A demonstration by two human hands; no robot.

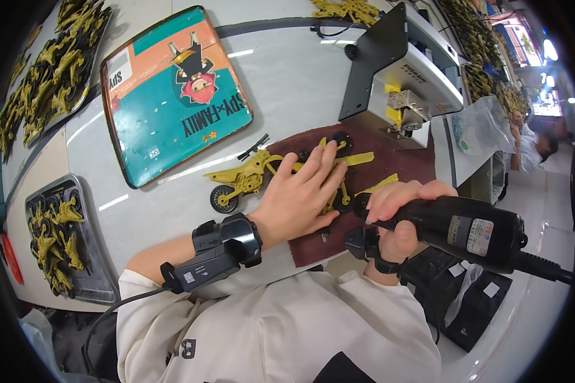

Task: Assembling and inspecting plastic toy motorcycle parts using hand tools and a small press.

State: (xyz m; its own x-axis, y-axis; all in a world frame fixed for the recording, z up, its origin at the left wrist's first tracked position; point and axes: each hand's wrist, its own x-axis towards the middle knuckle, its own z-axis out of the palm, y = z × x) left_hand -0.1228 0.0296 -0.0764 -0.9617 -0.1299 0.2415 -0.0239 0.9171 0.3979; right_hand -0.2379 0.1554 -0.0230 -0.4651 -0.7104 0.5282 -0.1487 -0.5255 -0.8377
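My left hand (298,193) lies palm down with its fingers spread over yellow toy motorcycle parts (362,158), which it partly hides. These rest on a maroon cloth (415,153). Left of that hand stands a yellow toy motorcycle (236,179) with black wheels and a black handlebar; its right part is behind my wrist and fingers. My right hand (399,207) is closed around the front of a black electric screwdriver (466,231), its cord running off to the right. The tool's tip points left toward a black wheel by my left fingers; I cannot tell whether they touch.
A black-and-white machine (390,96) stands at the back right. A teal and orange tray (172,127) lies at the back left. A metal tray (102,281) holds several yellow toys at the left, and another heap of toys (51,83) lies behind it. A person (531,145) sits far right.
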